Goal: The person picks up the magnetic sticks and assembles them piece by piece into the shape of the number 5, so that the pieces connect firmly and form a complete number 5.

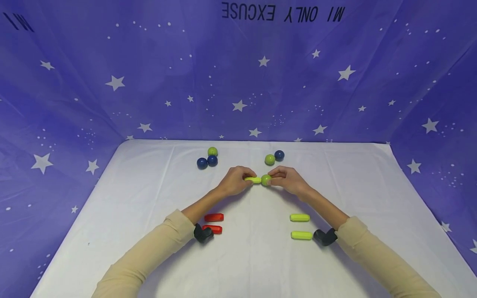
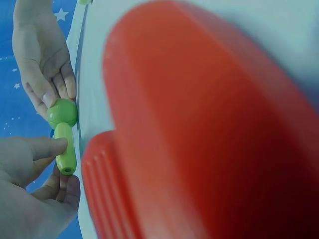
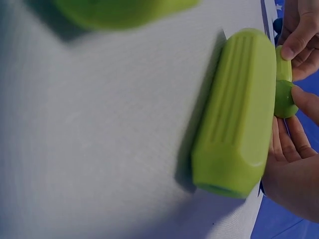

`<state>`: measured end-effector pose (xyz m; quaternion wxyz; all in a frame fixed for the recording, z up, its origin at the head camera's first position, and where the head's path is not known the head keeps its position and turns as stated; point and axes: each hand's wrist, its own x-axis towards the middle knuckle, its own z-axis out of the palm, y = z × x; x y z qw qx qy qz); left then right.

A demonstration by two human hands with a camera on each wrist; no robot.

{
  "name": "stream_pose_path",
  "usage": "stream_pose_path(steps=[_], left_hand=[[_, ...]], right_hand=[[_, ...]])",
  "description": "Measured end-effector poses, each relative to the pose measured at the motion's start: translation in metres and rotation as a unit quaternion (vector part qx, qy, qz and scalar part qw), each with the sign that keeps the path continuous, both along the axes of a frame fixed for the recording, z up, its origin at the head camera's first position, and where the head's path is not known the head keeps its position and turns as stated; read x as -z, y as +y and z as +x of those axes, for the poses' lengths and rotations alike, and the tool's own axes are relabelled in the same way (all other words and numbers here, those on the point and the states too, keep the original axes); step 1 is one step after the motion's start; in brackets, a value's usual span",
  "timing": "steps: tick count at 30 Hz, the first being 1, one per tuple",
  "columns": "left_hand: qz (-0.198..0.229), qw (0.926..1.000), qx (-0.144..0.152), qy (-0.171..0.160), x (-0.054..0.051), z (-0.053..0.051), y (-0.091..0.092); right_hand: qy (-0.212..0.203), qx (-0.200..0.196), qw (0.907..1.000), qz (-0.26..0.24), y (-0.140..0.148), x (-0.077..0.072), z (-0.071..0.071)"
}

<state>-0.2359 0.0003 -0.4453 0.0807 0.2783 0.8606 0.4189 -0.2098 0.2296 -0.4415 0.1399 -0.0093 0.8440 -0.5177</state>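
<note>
Left hand (image 1: 237, 181): pinching, between thumb and fingers, a short yellow-green faceted stick (image 1: 253, 180), plastic by its look, end toward the right. Right hand (image 1: 290, 181): pinching a glossy green ball (image 1: 266, 180) at its outer side. Location of both pieces: between the two hands, over the far half of the white-covered desk (image 1: 257, 256), ball against stick end; depth of seating not discernible.

Step in hand, as judged: fitting of ball to stick end. Next move, as judged: firm grip on both pieces, stick and ball on one line, straight push inward; possible slip on the smooth round surface.

Other stock, on desk: far left, two glossy dark-blue balls (image 1: 202, 163) and a spare green ball (image 1: 212, 152), clustered; far right, another green ball (image 1: 270, 159) beside a single dark-blue ball (image 1: 279, 155); near left, two red faceted sticks (image 1: 214, 217), nearer one partly hidden by a black wrist device (image 1: 203, 234); near right, two spare yellow-green sticks (image 1: 299, 217), roughly parallel, apart.
</note>
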Motion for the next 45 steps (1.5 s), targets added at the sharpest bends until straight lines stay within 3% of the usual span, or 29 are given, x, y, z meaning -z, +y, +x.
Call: stream_pose_path(steps=[13,19,26,32,37,45], left_hand=[[-0.004,1.0,-0.005,0.001,-0.001,0.001,0.0],[-0.004,0.9997,-0.02,0.009,0.002,0.002,-0.01],[0.051,0.995,-0.07,0.049,-0.004,0.004,-0.042],[0.056,0.9808,-0.158,0.1,-0.007,-0.01,-0.087],[0.021,0.975,-0.209,0.073,-0.002,-0.024,-0.117],[-0.003,0.9759,-0.213,0.046,0.014,-0.035,-0.126]], right_hand=[[-0.004,-0.018,0.9998,-0.009,0.003,0.001,-0.001],[0.0,-0.02,0.9998,-0.006,0.003,0.002,-0.001],[0.0,-0.027,0.9996,-0.006,0.003,0.003,0.0],[-0.004,-0.025,0.9997,-0.005,0.003,0.001,0.0],[-0.004,-0.024,0.9997,0.001,0.002,0.0,-0.001],[-0.003,-0.027,0.9996,0.001,0.005,0.002,-0.001]])
